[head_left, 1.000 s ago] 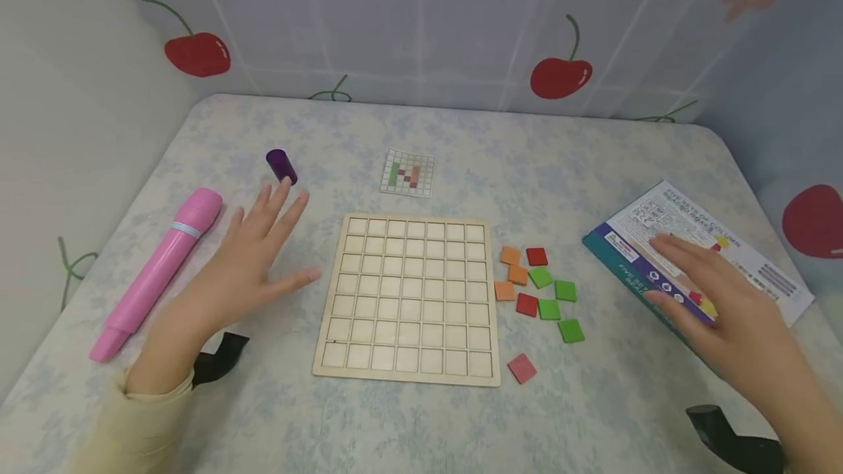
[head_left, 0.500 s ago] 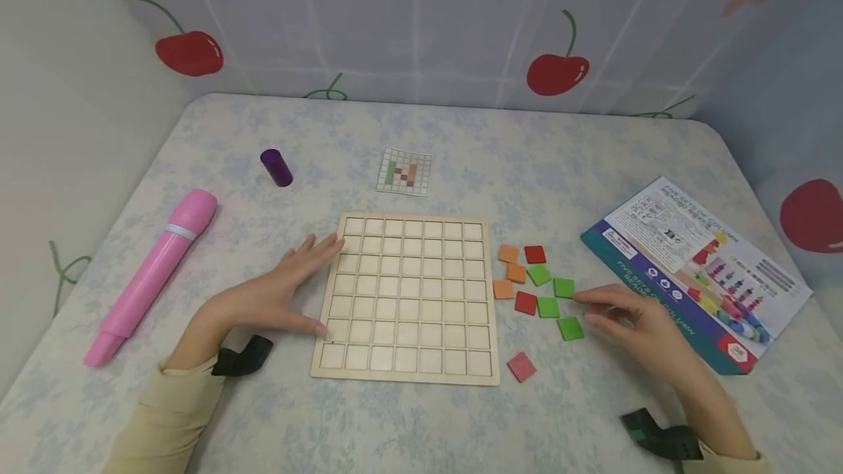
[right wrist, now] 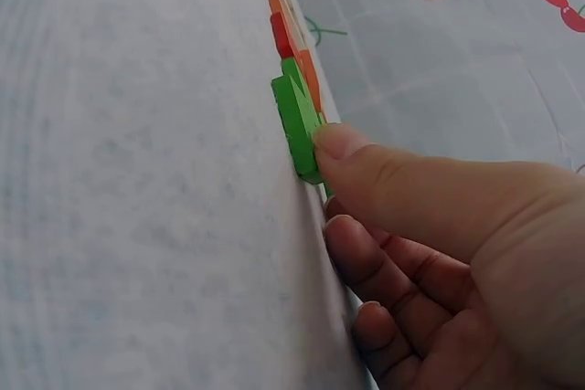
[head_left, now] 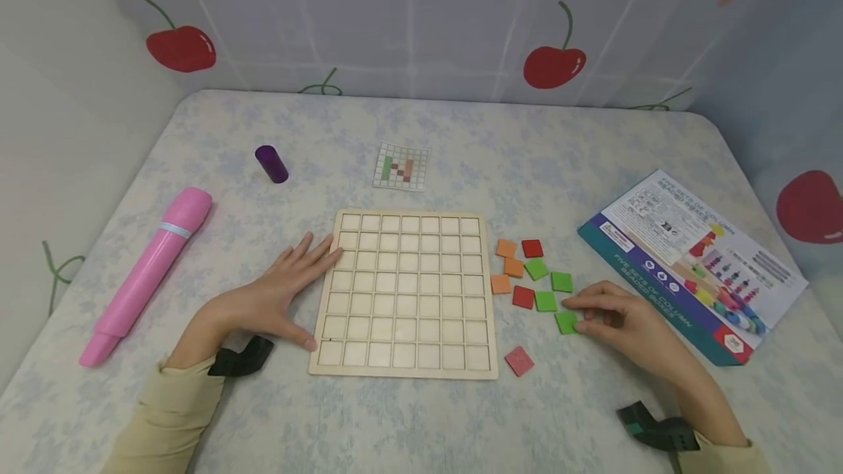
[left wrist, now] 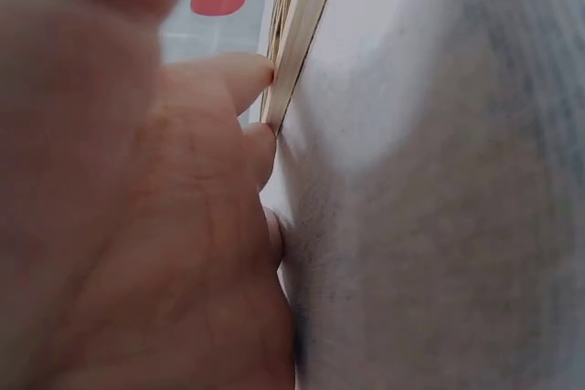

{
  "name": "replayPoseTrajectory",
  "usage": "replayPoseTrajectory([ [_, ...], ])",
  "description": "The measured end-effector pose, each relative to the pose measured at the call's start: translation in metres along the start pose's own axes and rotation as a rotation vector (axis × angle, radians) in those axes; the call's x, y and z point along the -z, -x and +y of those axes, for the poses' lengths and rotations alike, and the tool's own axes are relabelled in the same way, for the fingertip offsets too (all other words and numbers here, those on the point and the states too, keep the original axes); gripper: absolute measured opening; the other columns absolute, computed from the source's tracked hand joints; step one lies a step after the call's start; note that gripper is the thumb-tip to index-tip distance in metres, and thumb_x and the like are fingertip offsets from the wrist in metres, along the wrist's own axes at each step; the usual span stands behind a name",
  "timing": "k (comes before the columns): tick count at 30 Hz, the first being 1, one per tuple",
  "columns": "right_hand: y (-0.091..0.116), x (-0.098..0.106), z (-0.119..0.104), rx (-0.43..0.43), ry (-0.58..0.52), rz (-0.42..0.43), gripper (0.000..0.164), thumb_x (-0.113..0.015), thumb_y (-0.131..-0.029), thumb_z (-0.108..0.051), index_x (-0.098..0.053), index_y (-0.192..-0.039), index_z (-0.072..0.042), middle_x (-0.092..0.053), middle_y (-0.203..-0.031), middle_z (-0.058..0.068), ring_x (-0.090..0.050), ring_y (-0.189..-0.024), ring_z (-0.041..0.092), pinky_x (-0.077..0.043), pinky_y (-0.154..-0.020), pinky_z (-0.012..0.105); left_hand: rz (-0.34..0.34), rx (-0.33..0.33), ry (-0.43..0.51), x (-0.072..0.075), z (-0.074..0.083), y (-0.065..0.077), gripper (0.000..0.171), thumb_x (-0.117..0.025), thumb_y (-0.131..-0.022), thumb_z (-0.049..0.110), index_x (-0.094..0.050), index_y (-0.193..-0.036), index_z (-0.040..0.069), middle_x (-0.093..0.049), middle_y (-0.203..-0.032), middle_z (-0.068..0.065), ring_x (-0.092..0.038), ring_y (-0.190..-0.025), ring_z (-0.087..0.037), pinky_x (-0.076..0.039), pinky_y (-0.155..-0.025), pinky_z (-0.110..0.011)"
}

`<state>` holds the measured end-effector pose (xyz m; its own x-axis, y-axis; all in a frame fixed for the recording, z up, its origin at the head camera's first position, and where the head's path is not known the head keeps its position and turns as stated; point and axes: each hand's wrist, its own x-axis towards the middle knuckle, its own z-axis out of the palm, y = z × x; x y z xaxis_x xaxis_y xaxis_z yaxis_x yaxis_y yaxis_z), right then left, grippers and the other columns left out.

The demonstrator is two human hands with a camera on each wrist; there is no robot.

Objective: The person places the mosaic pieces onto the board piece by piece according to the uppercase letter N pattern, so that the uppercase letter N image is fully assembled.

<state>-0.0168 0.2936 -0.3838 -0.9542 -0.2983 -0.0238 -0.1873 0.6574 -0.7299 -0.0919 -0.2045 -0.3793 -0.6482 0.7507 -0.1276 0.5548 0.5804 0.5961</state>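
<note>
Right hand [head_left: 622, 320], fingers bent, at a green tile [head_left: 566, 323]; left hand [head_left: 276, 291] lay spread against the wooden board [head_left: 406, 295].
The right thumb touched the tile's edge; I could not tell whether it was pinched. Square, with neither axis longer, the tile sat slightly askew, just left of that hand. Half a second earlier, the thumb stood apart from it.

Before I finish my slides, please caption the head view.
Left hand at the edge of a wooden grid board, right hand touching a loose green tile.
</note>
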Motion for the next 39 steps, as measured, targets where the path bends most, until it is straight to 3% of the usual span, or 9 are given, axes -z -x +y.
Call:
replayPoseTrajectory([
  [11, 0.0, -0.004, -0.002, 0.066, 0.064, 0.022, 0.024, -0.07, -0.075, -0.007, -0.066, -0.097, -0.018, -0.053, -0.091, -0.007, -0.044, -0.077, 0.006, -0.036, -0.062, 0.018, 0.0, 0.012, -0.042, -0.001, 0.001, 0.0, 0.121, -0.073, -0.055, 0.059, -0.009, -0.144, 0.009, 0.004, -0.149, -0.012, 0.014, -0.132, -0.035, 0.003, -0.101, -0.054],
  [18, 0.0, 0.0, -0.008, -0.018, 0.041, -0.017, 0.015, -0.067, -0.079, -0.012, -0.061, -0.09, -0.021, -0.056, -0.076, -0.008, -0.049, -0.07, 0.007, -0.04, -0.062, 0.017, 0.005, 0.005, -0.058, -0.001, 0.0, -0.001, 0.121, -0.072, -0.055, 0.06, -0.008, -0.144, 0.009, 0.005, -0.149, -0.011, 0.014, -0.132, -0.035, 0.002, -0.101, -0.055],
  [25, -0.01, 0.002, -0.039, -0.012, 0.03, 0.044, 0.012, -0.064, -0.082, -0.01, -0.065, -0.092, -0.017, -0.064, -0.087, -0.007, -0.056, -0.079, 0.003, -0.045, -0.072, 0.011, 0.012, -0.007, -0.061, -0.002, 0.001, 0.0, 0.12, -0.072, -0.056, 0.059, -0.008, -0.144, 0.008, 0.004, -0.148, -0.012, 0.014, -0.131, -0.037, 0.002, -0.1, -0.056],
  [28, -0.022, -0.011, -0.065, 0.017, -0.064, 0.056, 0.013, -0.063, -0.082, -0.009, -0.065, -0.094, -0.013, -0.064, -0.088, -0.004, -0.059, -0.079, 0.005, -0.048, -0.07, 0.016, 0.012, -0.008, -0.057, -0.002, 0.002, 0.0, 0.12, -0.073, -0.056, 0.058, -0.009, -0.144, 0.008, 0.004, -0.148, -0.012, 0.013, -0.131, -0.037, 0.001, -0.1, -0.056],
  [32, -0.046, -0.041, -0.097, 0.029, -0.316, 0.01, 0.013, -0.063, -0.082, -0.01, -0.064, -0.095, -0.007, -0.064, -0.09, 0.003, -0.063, -0.078, 0.016, -0.051, -0.07, 0.026, 0.003, -0.004, -0.054, -0.002, 0.001, 0.0, 0.119, -0.073, -0.057, 0.058, -0.008, -0.144, 0.008, 0.004, -0.148, -0.012, 0.014, -0.131, -0.037, 0.001, -0.1, -0.056],
  [35, -0.064, -0.065, -0.118, -0.001, -0.507, -0.038, 0.015, -0.062, -0.083, -0.009, -0.063, -0.096, -0.003, -0.063, -0.09, 0.009, -0.063, -0.079, 0.028, -0.051, -0.07, 0.034, -0.001, 0.002, -0.057, -0.001, 0.001, 0.001, 0.119, -0.072, -0.057, 0.058, -0.007, -0.144, 0.008, 0.005, -0.149, -0.012, 0.014, -0.131, -0.036, 0.002, -0.1, -0.056],
  [39, -0.081, -0.094, -0.142, -0.07, -0.629, -0.077, 0.012, -0.062, -0.083, -0.007, -0.063, -0.094, -0.003, -0.064, -0.086, 0.011, -0.062, -0.078, 0.034, -0.051, -0.069, 0.039, -0.004, 0.006, -0.062, 0.0, 0.002, 0.002, 0.12, -0.072, -0.057, 0.059, -0.006, -0.144, 0.009, 0.006, -0.149, -0.011, 0.015, -0.132, -0.035, 0.002, -0.101, -0.055],
])
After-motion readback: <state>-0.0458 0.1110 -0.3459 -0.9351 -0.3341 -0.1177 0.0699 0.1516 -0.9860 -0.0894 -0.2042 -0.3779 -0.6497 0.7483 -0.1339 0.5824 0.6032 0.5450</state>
